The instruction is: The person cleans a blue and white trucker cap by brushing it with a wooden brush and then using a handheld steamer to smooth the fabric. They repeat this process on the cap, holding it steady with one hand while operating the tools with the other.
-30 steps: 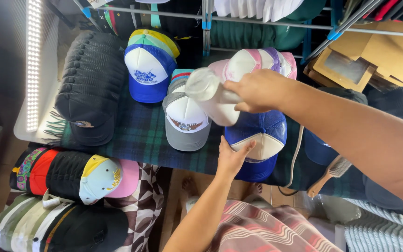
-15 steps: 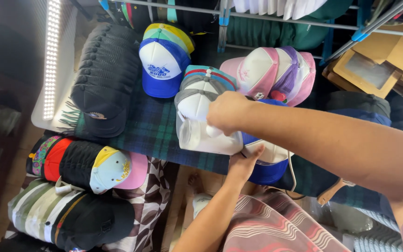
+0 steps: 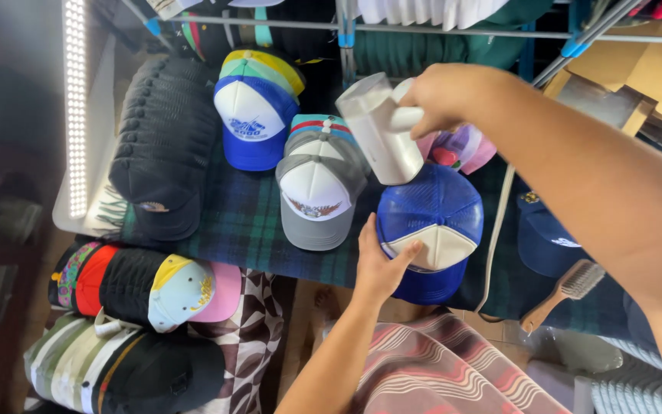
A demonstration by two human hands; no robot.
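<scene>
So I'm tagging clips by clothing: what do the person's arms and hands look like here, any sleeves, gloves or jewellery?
Both arms are bare as far as the picture shows, with no sleeves in view. The left hand and right hand are gloveless, and no rings, watch or bracelets show. Each forearm runs out of the picture, so the upper arms can't be judged.

The right hand (image 3: 442, 96) has lifted the white handheld device (image 3: 381, 130) off the blue-and-white cap (image 3: 430, 230), which now lies uncovered under the left hand (image 3: 381, 264).
</scene>
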